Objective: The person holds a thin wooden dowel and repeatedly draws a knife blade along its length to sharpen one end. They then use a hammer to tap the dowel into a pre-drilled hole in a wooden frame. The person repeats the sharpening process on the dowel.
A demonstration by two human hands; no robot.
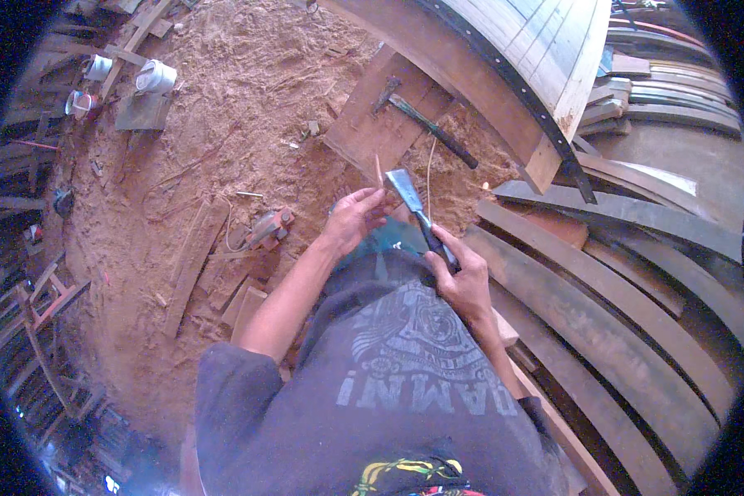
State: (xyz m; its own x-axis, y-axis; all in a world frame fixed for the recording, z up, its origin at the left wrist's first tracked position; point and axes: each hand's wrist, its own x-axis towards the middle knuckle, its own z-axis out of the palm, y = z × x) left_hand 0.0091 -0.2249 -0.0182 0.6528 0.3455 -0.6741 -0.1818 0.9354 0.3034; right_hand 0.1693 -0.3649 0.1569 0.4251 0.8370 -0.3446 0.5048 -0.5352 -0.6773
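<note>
My left hand point(357, 217) pinches a thin, pointed wooden peg point(379, 169) between its fingertips, with the tip upward. In my right hand point(463, 274) is a chisel point(407, 192), gripped by its dark handle, its broad grey blade tilted up and to the left. The blade's end lies close beside the peg; whether they touch I cannot tell. Beyond both hands, a hammer point(434, 128) with a dark grip lies across a wooden board point(360, 132). A second metal tool head point(386, 93) rests on that same board.
A planked boat hull point(512, 50) with a dark edge strip overhangs the far right. Long curved planks point(595, 306) are stacked at the right. An orange-and-grey power tool point(269, 230) sits left on the shaving-covered ground point(140, 273). White buckets point(155, 76) stand far left.
</note>
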